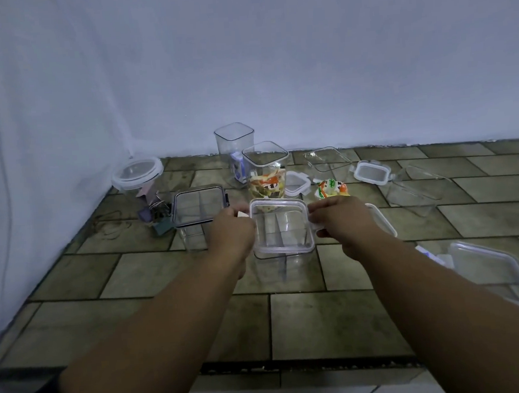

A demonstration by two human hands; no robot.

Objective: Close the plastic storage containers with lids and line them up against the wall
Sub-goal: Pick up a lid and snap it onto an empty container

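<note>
A clear square container with inner dividers stands on the tiled floor in the middle, a white-rimmed lid resting on its top. My left hand grips the lid's left clip and my right hand grips its right clip. Left of it stands a clear container with a dark-rimmed lid on it. Behind stand a lidless container holding colourful packets and another tall lidless one near the wall. A round container with a white lid sits at the left wall.
Loose white-rimmed lids lie on the floor at right, beside lidless clear boxes. A snack packet lies behind my right hand. Another lid rests at the far right. Small clips and packets lie at left.
</note>
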